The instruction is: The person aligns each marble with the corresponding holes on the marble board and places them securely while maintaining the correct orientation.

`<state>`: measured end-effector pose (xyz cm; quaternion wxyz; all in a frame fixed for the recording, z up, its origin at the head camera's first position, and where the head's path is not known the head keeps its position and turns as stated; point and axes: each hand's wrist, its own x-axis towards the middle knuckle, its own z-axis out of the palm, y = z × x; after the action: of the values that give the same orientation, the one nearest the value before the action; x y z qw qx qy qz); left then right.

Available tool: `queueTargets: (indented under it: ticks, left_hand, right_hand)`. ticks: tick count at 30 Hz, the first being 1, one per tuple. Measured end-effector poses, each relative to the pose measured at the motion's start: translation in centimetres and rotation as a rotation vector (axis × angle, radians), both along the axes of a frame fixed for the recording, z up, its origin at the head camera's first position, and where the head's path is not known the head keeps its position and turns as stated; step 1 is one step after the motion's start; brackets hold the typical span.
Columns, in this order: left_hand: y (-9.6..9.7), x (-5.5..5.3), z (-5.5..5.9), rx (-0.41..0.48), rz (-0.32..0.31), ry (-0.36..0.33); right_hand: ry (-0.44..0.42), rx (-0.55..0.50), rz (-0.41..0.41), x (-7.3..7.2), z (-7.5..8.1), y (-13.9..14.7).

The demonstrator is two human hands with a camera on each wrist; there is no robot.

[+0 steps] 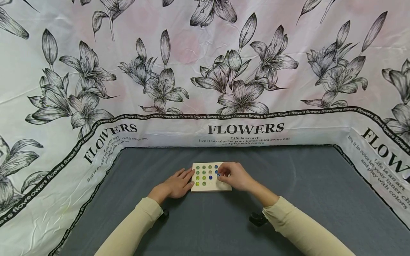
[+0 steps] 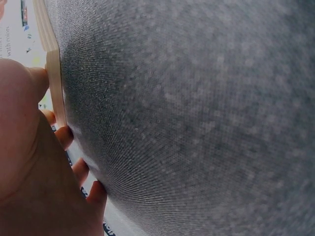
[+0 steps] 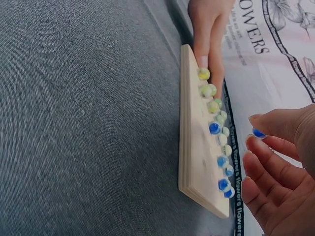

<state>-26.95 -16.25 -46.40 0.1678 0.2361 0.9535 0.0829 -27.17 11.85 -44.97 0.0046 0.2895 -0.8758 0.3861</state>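
Note:
A pale wooden board (image 1: 211, 190) lies flat on the grey cloth, with rows of glass marbles in its hollows. Green and yellow-green marbles (image 3: 203, 74) fill the side by my left hand; clear and blue marbles (image 3: 214, 128) sit farther right. Between thumb and index finger, my right hand (image 1: 237, 176) pinches a blue marble (image 3: 259, 132), held over the board's right part. That hand's other fingers are loosely bent. My left hand (image 1: 177, 183) rests at the board's left edge, fingers extended, thumb against the wood (image 2: 55, 73). At least one hollow along the near edge holds no marble.
Grey cloth (image 1: 205, 224) covers the table around the board. Behind and at the sides is a white sheet (image 1: 179, 133) printed with flowers and lettering. A black device (image 1: 258, 219) sits under the right wrist.

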Motion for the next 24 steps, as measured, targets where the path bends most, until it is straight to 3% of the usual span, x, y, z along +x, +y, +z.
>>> queueTargets:
  ticks: [24]
  left_hand:
    - [0.0, -0.1, -0.2, 0.005, 0.009, 0.005]
  right_hand:
    - [-0.034, 0.037, 0.014, 0.3, -2.0, -2.2]
